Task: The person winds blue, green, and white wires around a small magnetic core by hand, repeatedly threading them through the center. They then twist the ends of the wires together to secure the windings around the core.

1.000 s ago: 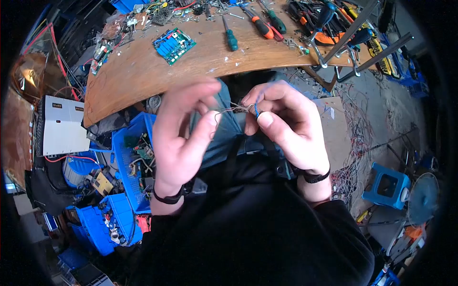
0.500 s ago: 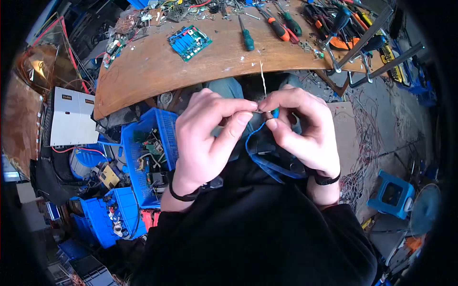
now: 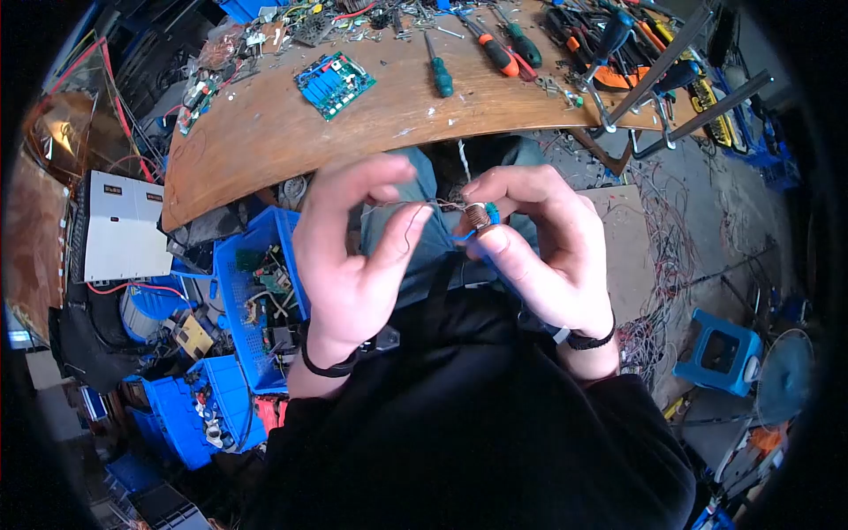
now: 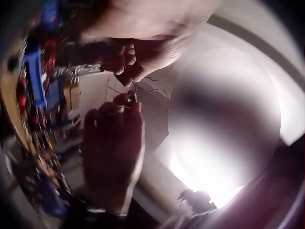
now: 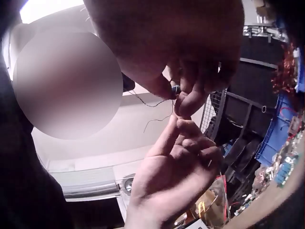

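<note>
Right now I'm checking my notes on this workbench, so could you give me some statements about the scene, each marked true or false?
1. The right hand pinches a small copper-coloured coil. True.
2. The green circuit board is in the left hand. False: the green circuit board lies on the table.
3. The blue stool is on the floor. True.
4. The blue basket holds nothing. False: electronic parts lie in the blue basket.
5. A white panel is to the left of the table. True.

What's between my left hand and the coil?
Thin wires span the gap between your left hand and the coil, as the head view shows.
</note>
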`<action>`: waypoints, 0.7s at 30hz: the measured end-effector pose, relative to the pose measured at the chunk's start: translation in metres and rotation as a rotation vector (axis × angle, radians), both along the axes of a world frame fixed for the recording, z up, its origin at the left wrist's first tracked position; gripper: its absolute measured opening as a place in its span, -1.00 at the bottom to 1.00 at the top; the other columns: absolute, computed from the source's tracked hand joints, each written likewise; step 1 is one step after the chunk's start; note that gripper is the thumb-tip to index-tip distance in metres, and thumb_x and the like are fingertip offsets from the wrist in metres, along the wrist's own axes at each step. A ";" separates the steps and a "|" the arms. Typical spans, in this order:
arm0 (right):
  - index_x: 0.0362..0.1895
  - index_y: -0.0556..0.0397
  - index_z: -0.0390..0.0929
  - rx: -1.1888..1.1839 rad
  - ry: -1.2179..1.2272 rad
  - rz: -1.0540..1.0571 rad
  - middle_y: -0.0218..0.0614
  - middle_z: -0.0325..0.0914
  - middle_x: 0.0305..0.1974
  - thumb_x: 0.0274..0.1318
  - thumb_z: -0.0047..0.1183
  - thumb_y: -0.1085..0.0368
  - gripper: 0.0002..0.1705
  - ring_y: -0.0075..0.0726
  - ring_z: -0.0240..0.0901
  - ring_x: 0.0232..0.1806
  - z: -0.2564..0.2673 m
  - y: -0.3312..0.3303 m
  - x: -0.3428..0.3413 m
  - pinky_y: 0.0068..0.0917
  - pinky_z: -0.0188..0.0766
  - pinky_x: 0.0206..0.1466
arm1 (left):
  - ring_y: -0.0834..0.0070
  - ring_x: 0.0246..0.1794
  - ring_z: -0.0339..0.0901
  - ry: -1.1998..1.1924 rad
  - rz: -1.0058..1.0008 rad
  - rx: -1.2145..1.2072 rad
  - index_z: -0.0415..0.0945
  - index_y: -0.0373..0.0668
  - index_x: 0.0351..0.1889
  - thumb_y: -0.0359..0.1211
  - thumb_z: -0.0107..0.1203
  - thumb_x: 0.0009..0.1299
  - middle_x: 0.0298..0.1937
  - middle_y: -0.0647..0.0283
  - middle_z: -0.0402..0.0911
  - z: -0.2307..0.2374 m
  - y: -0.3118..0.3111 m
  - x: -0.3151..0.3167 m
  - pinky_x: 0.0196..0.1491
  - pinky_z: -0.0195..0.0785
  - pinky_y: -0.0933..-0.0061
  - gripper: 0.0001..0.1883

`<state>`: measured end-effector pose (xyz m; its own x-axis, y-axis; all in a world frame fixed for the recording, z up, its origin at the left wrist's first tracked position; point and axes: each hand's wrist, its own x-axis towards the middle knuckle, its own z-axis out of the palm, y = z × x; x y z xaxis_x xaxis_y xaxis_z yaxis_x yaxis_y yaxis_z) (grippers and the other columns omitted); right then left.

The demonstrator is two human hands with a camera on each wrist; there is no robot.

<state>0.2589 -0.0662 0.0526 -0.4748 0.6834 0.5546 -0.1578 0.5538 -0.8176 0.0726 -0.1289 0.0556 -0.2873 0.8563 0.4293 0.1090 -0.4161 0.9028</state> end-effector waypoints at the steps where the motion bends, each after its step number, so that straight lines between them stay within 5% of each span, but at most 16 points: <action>1: -0.01 0.17 0.58 -0.186 -0.003 0.032 -0.24 0.65 -0.23 0.16 0.23 0.35 -0.69 -0.39 0.57 -0.34 0.003 -0.005 0.001 -0.49 0.47 -0.22 | 0.45 -0.15 0.55 0.301 0.122 0.148 0.60 -0.24 -0.09 -0.47 0.34 0.30 -0.09 0.21 0.60 0.001 0.001 -0.003 -0.11 0.42 0.47 -0.76; 2: -0.01 0.17 0.57 -0.372 -0.006 0.065 -0.24 0.65 -0.22 0.17 0.22 0.36 -0.70 -0.39 0.57 -0.34 0.005 -0.007 0.001 -0.49 0.47 -0.22 | 0.39 -0.17 0.55 0.602 0.244 0.296 0.63 -0.21 -0.15 -0.48 0.40 0.23 -0.07 0.18 0.59 0.002 0.002 -0.005 -0.12 0.43 0.44 -0.75; 8: -0.06 0.23 0.55 -0.035 -0.049 0.099 -0.12 0.65 -0.18 0.16 0.17 0.41 -0.73 -0.34 0.63 -0.23 0.003 0.002 0.003 -0.43 0.50 -0.15 | 0.33 -0.28 0.51 0.679 0.208 0.372 0.65 -0.20 -0.23 -0.48 0.42 0.17 -0.24 0.21 0.62 0.004 0.004 -0.002 -0.23 0.37 0.38 -0.77; 12: -0.14 0.16 0.59 0.268 0.038 0.101 -0.10 0.65 -0.19 0.11 0.16 0.46 -0.80 -0.19 0.62 -0.23 -0.002 0.017 0.000 -0.37 0.50 -0.18 | 0.43 -0.29 0.48 0.478 0.014 0.183 0.60 -0.24 -0.28 -0.44 0.24 0.38 -0.27 0.23 0.59 0.009 -0.005 -0.002 -0.20 0.33 0.45 -0.93; 15: -0.20 0.13 0.60 0.405 -0.026 0.048 -0.09 0.64 -0.20 0.10 0.18 0.43 -0.85 -0.07 0.62 -0.24 0.006 0.017 0.004 -0.29 0.51 -0.14 | 0.65 -0.20 0.43 -0.233 -0.550 -0.318 0.50 -0.24 -0.31 -0.37 0.03 0.54 -0.29 0.37 0.50 0.009 -0.006 -0.012 -0.05 0.27 0.56 -0.82; 18: -0.10 0.15 0.54 0.565 -0.073 0.033 -0.08 0.62 -0.17 0.13 0.20 0.45 -0.77 -0.09 0.64 -0.19 0.006 0.017 0.005 -0.24 0.53 -0.09 | 0.66 -0.21 0.43 -0.603 -0.638 -0.330 0.53 -0.26 -0.27 -0.39 0.06 0.54 -0.27 0.36 0.52 -0.006 -0.002 -0.006 -0.07 0.27 0.58 -0.85; 19: -0.03 0.17 0.47 0.436 -0.042 -0.076 -0.07 0.60 -0.14 0.14 0.19 0.49 -0.70 -0.12 0.64 -0.16 0.000 0.009 0.001 -0.26 0.54 -0.08 | 0.66 -0.21 0.43 -0.609 -0.648 -0.327 0.53 -0.26 -0.27 -0.39 0.06 0.54 -0.27 0.36 0.52 -0.005 -0.003 -0.004 -0.07 0.27 0.58 -0.85; 21: 0.11 0.19 0.28 0.094 -0.015 -0.134 -0.05 0.55 -0.08 0.14 0.19 0.57 -0.52 -0.20 0.65 -0.08 -0.005 -0.002 0.001 -0.32 0.55 -0.04 | 0.66 -0.21 0.44 -0.244 -0.398 -0.192 0.55 -0.27 -0.21 -0.49 0.18 0.44 -0.24 0.35 0.54 0.000 -0.006 -0.004 -0.08 0.28 0.60 -0.95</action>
